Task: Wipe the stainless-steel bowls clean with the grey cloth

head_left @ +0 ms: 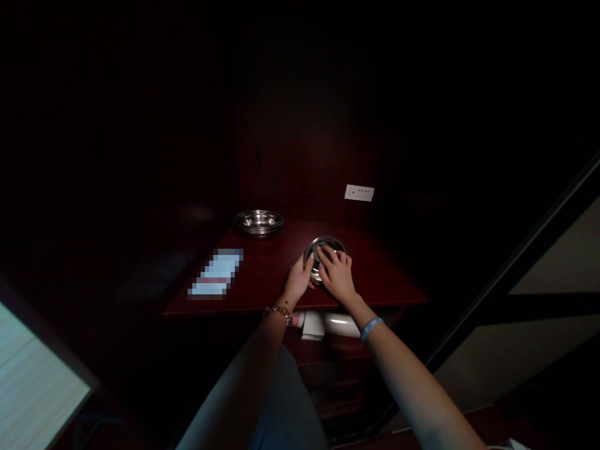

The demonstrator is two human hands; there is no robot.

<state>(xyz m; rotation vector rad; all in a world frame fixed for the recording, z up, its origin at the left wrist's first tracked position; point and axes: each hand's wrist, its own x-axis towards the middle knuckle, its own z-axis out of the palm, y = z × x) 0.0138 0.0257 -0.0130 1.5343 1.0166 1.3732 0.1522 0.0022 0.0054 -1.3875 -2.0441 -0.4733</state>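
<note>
A shiny metal bowl stands near the front of the dark red table. My left hand grips its left rim, thumb on the inside and fingers around the outer wall. Inside the bowl, my right hand reaches down with bent fingers. Under those fingertips is a dark greyish patch, too dim to name; it may be a cloth or a scrubber. Further back on the left, several metal bowls appear nested in a stack, apart from both hands.
The dark red table has a pixelated pale blue flat item on its left side. A white wall socket is behind. Under the tabletop, a shelf holds a white box and a pale roll. A light wooden surface lies at lower left.
</note>
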